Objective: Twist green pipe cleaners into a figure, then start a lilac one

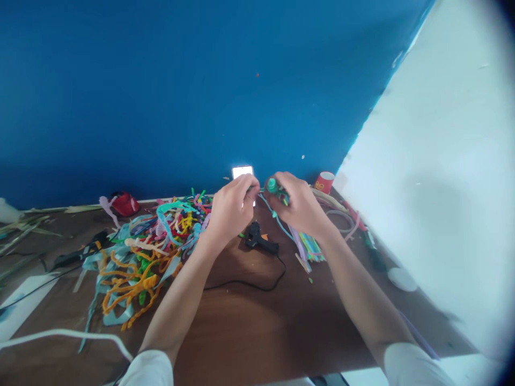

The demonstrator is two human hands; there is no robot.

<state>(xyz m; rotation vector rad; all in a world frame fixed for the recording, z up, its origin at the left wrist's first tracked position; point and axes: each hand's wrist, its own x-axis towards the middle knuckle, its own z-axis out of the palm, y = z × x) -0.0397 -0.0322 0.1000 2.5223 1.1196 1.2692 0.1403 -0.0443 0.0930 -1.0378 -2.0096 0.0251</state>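
My right hand [296, 199] is closed around a small green roll [272, 185], which looks like a coiled pipe cleaner. Level with it, my left hand [233, 208] is closed in a pinch, its fingertips just left of the roll. What those fingers hold is too small to make out. Both hands are raised over the back of the brown table. A light blue strand [277, 217] hangs beside my right hand. Below and between the hands lies a black glue gun [259, 239] with its cable. Behind my left hand a lit phone [242, 171] stands partly hidden.
A large tangle of coloured pipe cleaners [140, 268] covers the left of the brown table [249, 332]. Straight pipe cleaners [311, 247] lie under my right wrist. A red paper cup [324, 183] stands back right, near the white wall. A white cable [68, 333] crosses front left.
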